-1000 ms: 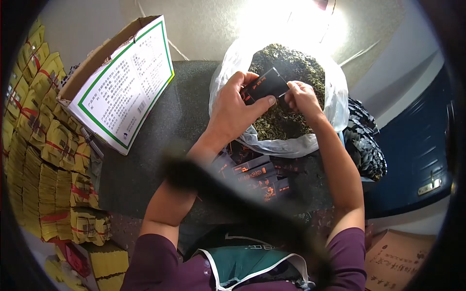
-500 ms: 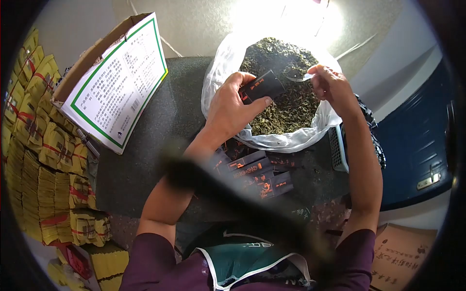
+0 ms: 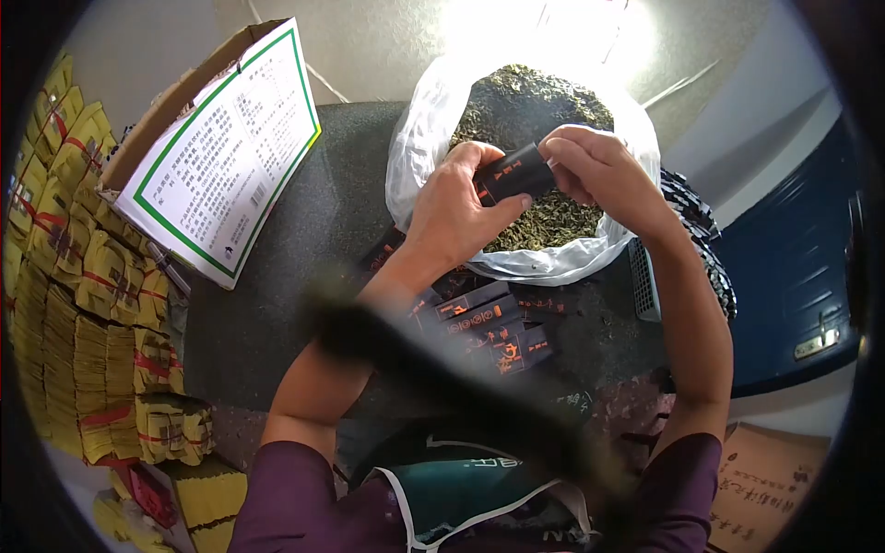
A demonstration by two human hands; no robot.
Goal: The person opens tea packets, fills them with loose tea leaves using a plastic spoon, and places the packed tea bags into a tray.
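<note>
My left hand (image 3: 454, 205) is wrapped round a small black box (image 3: 516, 175) with orange lettering, held tilted above the dried tea leaves (image 3: 530, 97). At the box's upper right end, my right hand (image 3: 599, 175) has its fingers pinched together. A pale bit of the clear scoop (image 3: 551, 162) shows at those fingertips; the rest of it is hidden by the hand and the box. The leaves fill a large white plastic bag (image 3: 553, 267), its rim folded outward. Several flat black boxes (image 3: 479, 318) with orange print lie below my left forearm.
A cardboard carton (image 3: 230, 157) with a green-bordered label stands at the left. Bundled yellow packets (image 3: 101, 286) are stacked beyond it. Beside the bag at the right are a pale plastic basket (image 3: 645, 281) and dark patterned packets (image 3: 705, 235). A blurred dark strap crosses the lower middle.
My right hand has moved left and down from over the leaves to the end of the box, bringing the scoop with it. The box has shifted slightly right in my left hand.
</note>
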